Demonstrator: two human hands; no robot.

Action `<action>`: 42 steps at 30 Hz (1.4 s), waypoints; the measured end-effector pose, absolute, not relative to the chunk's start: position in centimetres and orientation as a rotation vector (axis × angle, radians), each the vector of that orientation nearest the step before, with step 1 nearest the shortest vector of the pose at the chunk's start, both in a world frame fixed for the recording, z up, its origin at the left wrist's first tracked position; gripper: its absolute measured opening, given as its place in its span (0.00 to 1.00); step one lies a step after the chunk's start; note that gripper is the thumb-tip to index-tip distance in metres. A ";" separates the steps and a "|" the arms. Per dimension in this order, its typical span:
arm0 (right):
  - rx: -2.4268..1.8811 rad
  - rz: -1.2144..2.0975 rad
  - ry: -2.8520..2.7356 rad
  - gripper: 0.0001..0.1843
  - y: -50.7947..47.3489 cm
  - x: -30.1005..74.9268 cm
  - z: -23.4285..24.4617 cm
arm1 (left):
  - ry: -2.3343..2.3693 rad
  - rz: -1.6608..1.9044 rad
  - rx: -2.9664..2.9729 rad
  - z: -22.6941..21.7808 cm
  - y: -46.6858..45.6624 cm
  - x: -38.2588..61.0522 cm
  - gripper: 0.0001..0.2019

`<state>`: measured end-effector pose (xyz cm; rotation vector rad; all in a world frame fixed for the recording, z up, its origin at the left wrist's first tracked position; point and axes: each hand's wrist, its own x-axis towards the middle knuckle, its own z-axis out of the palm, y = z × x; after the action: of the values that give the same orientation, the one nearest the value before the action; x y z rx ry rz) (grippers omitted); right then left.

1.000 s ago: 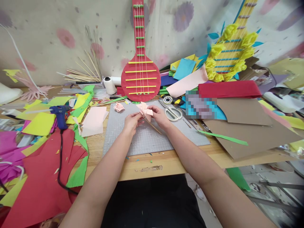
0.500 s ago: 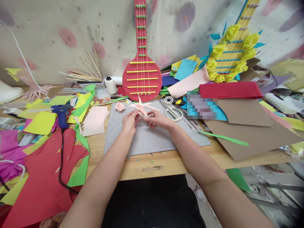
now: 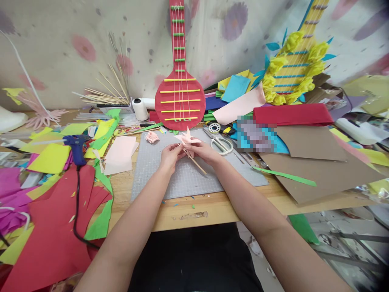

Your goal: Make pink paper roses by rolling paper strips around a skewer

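Over the grey cutting mat, towards twelve o'clock, by left hand and right hand a pink paper flower is pinched. A pink rosette is seen at its nine o'clock; a thin stick is slanted towards five.

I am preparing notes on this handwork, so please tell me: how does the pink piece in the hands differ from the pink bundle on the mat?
The pink piece spreads into pointed flaps; the pink bundle is compact and crumpled. The pink piece is held between the left hand and right hand, with a thin stick; the pink bundle lies untouched on the mat. Both are pale pink.
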<state>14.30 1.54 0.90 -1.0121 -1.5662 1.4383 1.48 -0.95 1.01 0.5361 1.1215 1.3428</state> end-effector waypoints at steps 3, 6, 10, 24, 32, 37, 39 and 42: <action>-0.982 1.394 -1.542 0.20 1.8 14.0 0.5 | 1.195 1.367 0.565 1.1 -1.1 1.7 0.08; -1.040 1.273 -1.555 0.19 2.0 14.0 0.1 | 1.227 1.373 0.590 1.3 -1.0 1.6 0.10; -1.123 1.324 -1.464 0.18 2.2 13.9 -0.1 | 1.278 1.331 0.622 1.7 -0.5 1.0 0.10; -1.169 0.997 -1.590 0.17 3.1 16.0 4.7 | 1.541 0.617 1.118 7.1 3.6 -2.5 0.16; -1.466 1.088 -2.067 0.04 4.8 13.5 5.8 | 1.643 0.635 1.033 8.5 4.3 -2.0 0.15; -1.588 1.032 -2.210 0.03 5.2 12.7 6.5 | 1.639 0.583 1.122 8.0 4.7 -1.7 0.15; -1.625 0.987 -2.221 0.05 5.2 12.4 6.7 | 1.644 0.528 1.211 7.9 4.7 -1.6 0.15; -1.627 0.956 -2.242 0.04 5.3 12.1 6.8 | 1.662 0.396 1.446 7.6 4.7 -1.5 0.14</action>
<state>12.09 5.26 6.76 -1.6273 -2.2423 0.9561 -1.49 4.75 7.61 1.4460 1.6617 0.3964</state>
